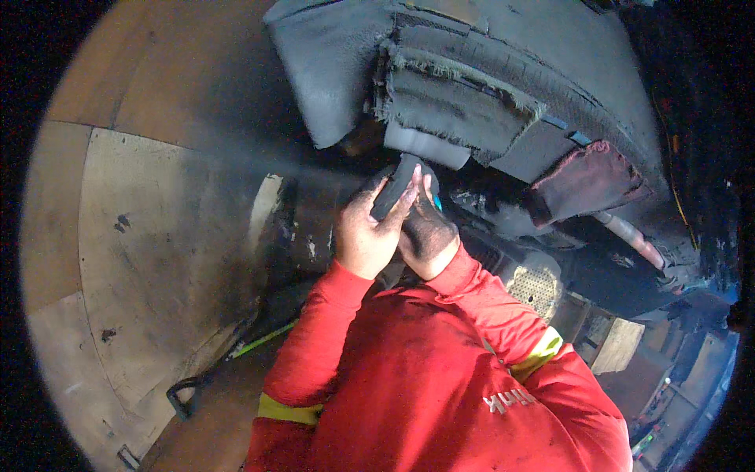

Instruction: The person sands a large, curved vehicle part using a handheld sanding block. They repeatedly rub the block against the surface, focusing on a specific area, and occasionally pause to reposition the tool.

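Observation:
My left hand [364, 238] and my right hand [429, 230] are raised together in front of me, fingers closed round a dark grey, flat, curved piece [395, 187]. Its exact kind cannot be made out. The piece's upper end is right at a pale grey roller [429, 147] under a machine's hood; whether they touch is unclear. Dark dust coats the back of my right hand. A small turquoise spot shows beside its fingers. My fingers hide much of the piece.
Above the roller hangs a frayed grey cloth flap [460, 106] on the dust-covered hood [543, 47]. To the right are a reddish cloth [590, 185] and a pinkish cylinder [635, 240]. Stained wooden panels [149, 244] stand left, with a black handle [179, 397] lower down.

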A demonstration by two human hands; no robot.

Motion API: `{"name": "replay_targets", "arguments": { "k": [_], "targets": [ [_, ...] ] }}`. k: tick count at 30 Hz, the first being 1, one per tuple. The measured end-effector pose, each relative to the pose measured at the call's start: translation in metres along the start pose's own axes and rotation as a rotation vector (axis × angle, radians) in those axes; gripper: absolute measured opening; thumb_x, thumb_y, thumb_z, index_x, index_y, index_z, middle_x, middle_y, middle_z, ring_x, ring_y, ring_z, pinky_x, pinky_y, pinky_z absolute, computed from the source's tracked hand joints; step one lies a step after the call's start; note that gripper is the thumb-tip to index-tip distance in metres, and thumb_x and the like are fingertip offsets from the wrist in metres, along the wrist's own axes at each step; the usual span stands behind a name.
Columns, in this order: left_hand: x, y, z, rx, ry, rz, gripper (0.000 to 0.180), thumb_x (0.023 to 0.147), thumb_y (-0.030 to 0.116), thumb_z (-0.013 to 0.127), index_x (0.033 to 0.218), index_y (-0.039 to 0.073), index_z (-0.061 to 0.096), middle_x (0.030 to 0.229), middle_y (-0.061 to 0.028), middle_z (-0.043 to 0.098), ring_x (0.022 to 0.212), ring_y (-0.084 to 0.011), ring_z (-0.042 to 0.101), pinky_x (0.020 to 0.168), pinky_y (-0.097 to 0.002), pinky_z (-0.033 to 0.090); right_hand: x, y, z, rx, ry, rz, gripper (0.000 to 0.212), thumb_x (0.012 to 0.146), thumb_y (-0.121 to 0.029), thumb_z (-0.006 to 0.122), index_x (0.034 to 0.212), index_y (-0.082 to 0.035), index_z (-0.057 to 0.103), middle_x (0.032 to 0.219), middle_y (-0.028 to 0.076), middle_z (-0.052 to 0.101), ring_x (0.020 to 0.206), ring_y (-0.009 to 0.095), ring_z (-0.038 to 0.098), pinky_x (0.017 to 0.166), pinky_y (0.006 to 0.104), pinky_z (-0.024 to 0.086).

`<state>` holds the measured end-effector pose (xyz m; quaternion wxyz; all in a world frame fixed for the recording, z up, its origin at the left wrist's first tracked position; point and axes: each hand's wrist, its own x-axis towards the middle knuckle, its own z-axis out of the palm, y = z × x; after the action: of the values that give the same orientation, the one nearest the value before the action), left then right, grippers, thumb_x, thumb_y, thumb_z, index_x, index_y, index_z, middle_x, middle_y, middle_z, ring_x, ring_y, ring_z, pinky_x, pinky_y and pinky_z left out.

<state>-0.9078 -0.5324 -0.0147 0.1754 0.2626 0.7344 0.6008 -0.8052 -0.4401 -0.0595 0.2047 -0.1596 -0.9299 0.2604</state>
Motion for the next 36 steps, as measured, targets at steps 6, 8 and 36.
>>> {"name": "replay_targets", "arguments": {
  "k": [6, 8, 36],
  "targets": [
    [-0.028, 0.021, -0.017, 0.114, 0.016, 0.120, 0.041, 0.090, 0.012, 0.072, 0.126, -0.002, 0.060, 0.118, -0.0154, 0.067, 0.105, -0.0217, 0.066, 0.090, -0.0341, 0.052, -0.008, 0.003, 0.024, -0.174, 0.032, -0.164, 0.047, 0.076, -0.020, 0.068, 0.121, -0.009, 0.064, 0.147, 0.016, 0.044, 0.141, 0.044, 0.037, 0.091, 0.0511, 0.046],
    [-0.032, 0.028, -0.021, 0.124, -0.019, 0.114, 0.049, 0.090, 0.012, 0.072, 0.133, -0.001, 0.054, 0.131, -0.0173, 0.060, 0.115, -0.0251, 0.062, 0.095, -0.0367, 0.049, -0.004, 0.007, 0.030, -0.247, 0.127, -0.313, 0.046, 0.075, -0.027, 0.068, 0.119, -0.014, 0.068, 0.139, 0.009, 0.051, 0.139, 0.045, 0.037, 0.087, 0.0549, 0.053],
    [-0.048, 0.015, -0.054, 0.541, 0.030, 0.442, 0.057, 0.090, 0.019, 0.069, 0.138, -0.003, 0.047, 0.138, -0.0236, 0.053, 0.128, -0.0454, 0.050, 0.112, -0.0552, 0.033, -0.015, 0.026, 0.040, 1.948, -0.162, 0.429, 0.085, 0.086, -0.026, 0.076, 0.154, -0.015, 0.026, 0.153, 0.019, 0.035, 0.139, 0.036, 0.038, 0.112, 0.0548, 0.034]
  ]
}}
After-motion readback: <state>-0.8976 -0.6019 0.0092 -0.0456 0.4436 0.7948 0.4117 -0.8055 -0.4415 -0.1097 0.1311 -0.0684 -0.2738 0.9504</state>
